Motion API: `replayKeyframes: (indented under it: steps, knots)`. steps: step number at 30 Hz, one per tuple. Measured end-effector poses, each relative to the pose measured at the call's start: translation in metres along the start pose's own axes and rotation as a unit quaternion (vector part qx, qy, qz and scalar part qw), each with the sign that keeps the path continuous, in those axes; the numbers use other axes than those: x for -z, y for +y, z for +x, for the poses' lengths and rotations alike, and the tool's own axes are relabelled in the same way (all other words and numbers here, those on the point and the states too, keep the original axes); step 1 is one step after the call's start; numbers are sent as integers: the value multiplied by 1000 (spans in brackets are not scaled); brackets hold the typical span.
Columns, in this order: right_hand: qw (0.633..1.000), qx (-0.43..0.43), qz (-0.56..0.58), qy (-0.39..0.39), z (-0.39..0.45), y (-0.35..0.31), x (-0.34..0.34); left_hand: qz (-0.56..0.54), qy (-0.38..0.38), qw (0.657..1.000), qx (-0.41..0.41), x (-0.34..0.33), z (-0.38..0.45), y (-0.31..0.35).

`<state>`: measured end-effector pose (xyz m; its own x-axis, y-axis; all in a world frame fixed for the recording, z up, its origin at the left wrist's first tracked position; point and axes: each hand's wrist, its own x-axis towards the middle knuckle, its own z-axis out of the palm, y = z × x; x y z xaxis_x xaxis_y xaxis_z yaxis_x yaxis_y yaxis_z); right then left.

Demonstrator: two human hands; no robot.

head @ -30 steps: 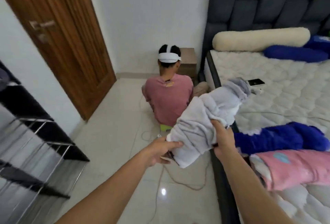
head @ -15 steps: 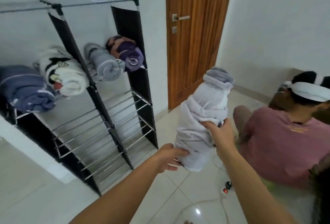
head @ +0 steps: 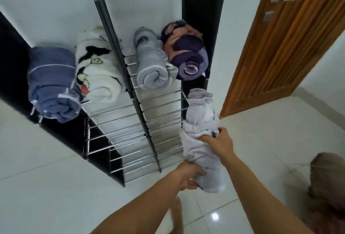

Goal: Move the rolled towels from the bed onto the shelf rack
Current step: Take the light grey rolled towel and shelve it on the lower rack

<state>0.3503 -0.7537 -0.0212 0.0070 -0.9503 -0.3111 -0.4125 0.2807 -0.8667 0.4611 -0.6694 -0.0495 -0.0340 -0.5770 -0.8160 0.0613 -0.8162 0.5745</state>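
Observation:
I hold a pale lilac rolled towel [head: 200,122] upright in front of the shelf rack [head: 130,127], close to its right side. My left hand [head: 188,177] grips the towel's lower end and my right hand [head: 219,143] clasps its middle. On the rack's upper wire shelf lie several rolled towels: a blue striped one [head: 51,84], a white printed one [head: 99,67], a grey one [head: 151,62] and a purple and pink one [head: 186,51]. The bed is out of view.
A wooden door [head: 280,43] stands to the right of the rack. The floor is glossy white tile [head: 46,187]. Part of a seated person [head: 328,177] shows at the right edge. Lower wire shelves [head: 134,151] of the rack hold nothing.
My view has swung from the bed to the rack and closer to it. The lilac towel has come along in both hands and now stands right by the rack's right side.

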Motion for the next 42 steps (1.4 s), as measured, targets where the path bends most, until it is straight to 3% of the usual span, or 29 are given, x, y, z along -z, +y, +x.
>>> replayKeyframes:
  steps: [8, 14, 20, 25, 32, 38, 42]
  knots:
    - [994, 5, -90, -61, 133, -32, -70, -60, 18, 998, 5, 51, 96, 69]
    - [990, 13, -124, -70, 203, -52, -108, -143, 52, 987, -58, 77, 146, 103]
    - [971, 88, -206, -84, 249, -57, -136, -218, 90, 966, -104, 86, 178, 129]
    - [965, 96, -225, -96, 253, -43, -129, -248, 114, 950, -153, 84, 187, 140]
    - [943, 123, -294, -98, 236, -34, -110, -187, 103, 962, -168, 79, 179, 142]
    - [950, 128, -261, -116, 205, -22, -82, -135, 141, 970, -146, 76, 168, 139]
    - [973, 132, -164, -100, 164, -16, -60, -54, 137, 979, -142, 67, 148, 125]
